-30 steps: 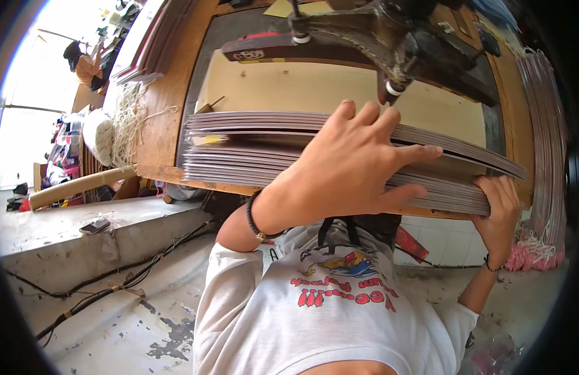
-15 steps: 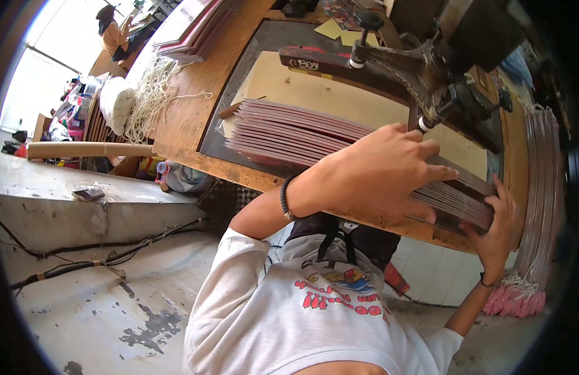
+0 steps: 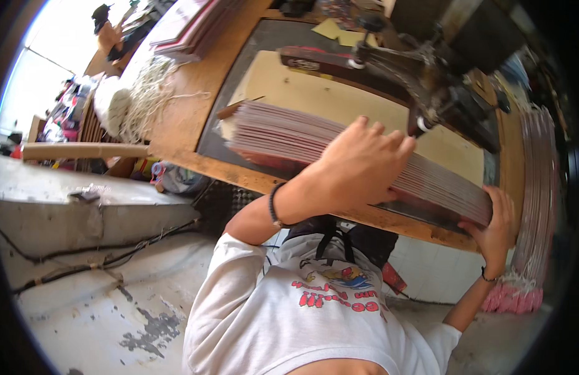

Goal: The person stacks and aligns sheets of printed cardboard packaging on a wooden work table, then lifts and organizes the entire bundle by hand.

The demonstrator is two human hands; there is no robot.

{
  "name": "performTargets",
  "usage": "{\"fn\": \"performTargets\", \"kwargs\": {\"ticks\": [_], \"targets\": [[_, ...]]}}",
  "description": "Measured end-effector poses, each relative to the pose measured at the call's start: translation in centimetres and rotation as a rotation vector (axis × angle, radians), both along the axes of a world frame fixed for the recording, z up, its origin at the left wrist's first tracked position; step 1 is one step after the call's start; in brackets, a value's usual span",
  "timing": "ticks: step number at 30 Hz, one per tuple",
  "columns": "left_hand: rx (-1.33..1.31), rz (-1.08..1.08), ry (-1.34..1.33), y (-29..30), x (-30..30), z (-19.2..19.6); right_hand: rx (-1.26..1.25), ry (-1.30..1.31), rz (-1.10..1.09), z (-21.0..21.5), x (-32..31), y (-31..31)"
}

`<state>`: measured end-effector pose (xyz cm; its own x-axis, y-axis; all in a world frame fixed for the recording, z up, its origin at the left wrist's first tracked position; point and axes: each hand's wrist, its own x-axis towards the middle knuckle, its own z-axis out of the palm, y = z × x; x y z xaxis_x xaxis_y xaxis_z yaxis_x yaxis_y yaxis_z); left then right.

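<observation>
A long, thick stack of thin flat sheets (image 3: pixel 280 132), with whitish edges and dark red faces, lies along the near side of the table. My left hand (image 3: pixel 366 161) arches over its middle, fingers on the far side and the thumb toward the near side. At the stack's right end, my right hand (image 3: pixel 494 219) clasps the corner, fingers over the end and thumb at the lower near edge. Beyond the stack lies a cream board (image 3: pixel 352 100) on a dark mat (image 3: pixel 255 53). My left palm hides part of the stack.
A dark metal clamp frame (image 3: pixel 420 81) with knobs stands over the board. White cords (image 3: pixel 152 94) and another sheet stack (image 3: pixel 192 31) sit at the far left. A bundle with pink cord ends (image 3: pixel 513 299) hangs at the right. A person (image 3: pixel 108 34) sits far off.
My left hand has shifted left along the stack, away from my right hand, exposing more of its right part. My right hand stays at the end.
</observation>
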<state>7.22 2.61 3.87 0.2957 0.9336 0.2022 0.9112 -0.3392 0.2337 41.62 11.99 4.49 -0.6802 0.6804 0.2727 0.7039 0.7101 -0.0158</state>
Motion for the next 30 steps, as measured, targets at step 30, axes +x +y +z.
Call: {"fn": "performTargets", "kwargs": {"ticks": [30], "targets": [[-0.081,0.047,-0.021,0.8,1.2,1.6,-0.449,1.254,-0.111,-11.3,8.0,0.7]]}}
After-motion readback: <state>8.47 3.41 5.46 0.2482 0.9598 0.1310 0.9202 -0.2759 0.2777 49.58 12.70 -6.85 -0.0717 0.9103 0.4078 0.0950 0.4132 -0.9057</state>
